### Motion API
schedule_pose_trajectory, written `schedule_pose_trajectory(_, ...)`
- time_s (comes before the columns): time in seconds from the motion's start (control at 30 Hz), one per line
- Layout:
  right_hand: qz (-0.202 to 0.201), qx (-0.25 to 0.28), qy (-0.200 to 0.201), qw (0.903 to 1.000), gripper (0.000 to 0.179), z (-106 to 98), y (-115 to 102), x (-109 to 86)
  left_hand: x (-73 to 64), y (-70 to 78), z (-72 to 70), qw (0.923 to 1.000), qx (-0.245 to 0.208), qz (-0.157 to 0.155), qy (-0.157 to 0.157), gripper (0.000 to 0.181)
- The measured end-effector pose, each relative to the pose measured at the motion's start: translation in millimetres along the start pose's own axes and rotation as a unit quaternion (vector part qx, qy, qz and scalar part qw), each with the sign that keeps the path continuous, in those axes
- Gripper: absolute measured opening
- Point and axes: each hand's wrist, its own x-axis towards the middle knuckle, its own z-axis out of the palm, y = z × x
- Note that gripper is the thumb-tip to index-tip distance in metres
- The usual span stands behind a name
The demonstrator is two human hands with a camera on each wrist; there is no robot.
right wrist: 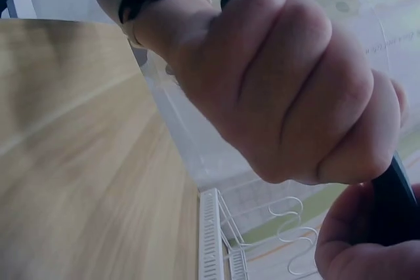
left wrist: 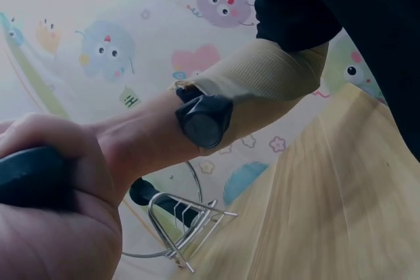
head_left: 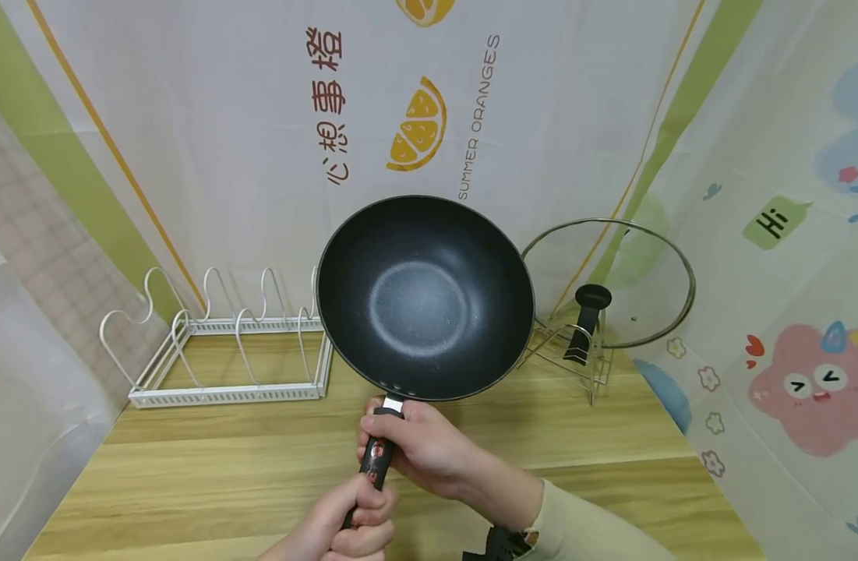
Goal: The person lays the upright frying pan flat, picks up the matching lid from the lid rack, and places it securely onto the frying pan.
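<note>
A black wok (head_left: 423, 300) is held up in the head view, its dark inside facing me, above the wooden table. My right hand (head_left: 436, 452) grips the black handle (head_left: 377, 460) close to the pan, thumb laid across it. Lower down, my left hand (head_left: 358, 520) wraps its fingers round the handle's end. The left wrist view shows my left hand (left wrist: 56, 208) around the dark handle end (left wrist: 29, 176). In the right wrist view the left fist (right wrist: 295, 90) fills the middle, and part of my right hand (right wrist: 361, 240) holds the handle at the lower right.
On the left of the table (head_left: 246, 452) stands a white wire rack (head_left: 228, 393), partly behind the wok. To the right, a glass lid (head_left: 646, 288) with a black knob leans in a small metal stand (head_left: 591, 366). Printed curtains (head_left: 576, 101) hang behind and beside the table.
</note>
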Motion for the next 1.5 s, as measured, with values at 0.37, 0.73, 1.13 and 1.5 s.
schedule_pose_trajectory(0.37, -0.004, 0.018, 0.026, 0.9995, 0.008, 9.6, 10.6, -5.7, -11.5, 0.3, -2.1, 0.9996, -0.003, -0.027, -0.006, 0.023)
schedule_pose_trajectory(0.73, -0.010, 0.031, 0.052, 0.9981, 0.015, 18.7, 19.2, -12.4, -21.0, -2.0, -1.3, 0.9983, -0.038, -0.041, -0.013, 0.021)
schedule_pose_trajectory(1.13, -0.011, 0.024, 0.052, 0.9983, 0.010, 21.4, 26.1, -12.4, -25.0, -3.2, 0.4, 0.9978, -0.056, -0.034, -0.010, 0.019)
schedule_pose_trajectory(1.5, -0.006, 0.036, 0.054, 0.9979, 0.011, 24.5, 34.5, -14.1, -38.0, -2.0, -4.0, 0.9993, -0.024, -0.026, 0.008, 0.029)
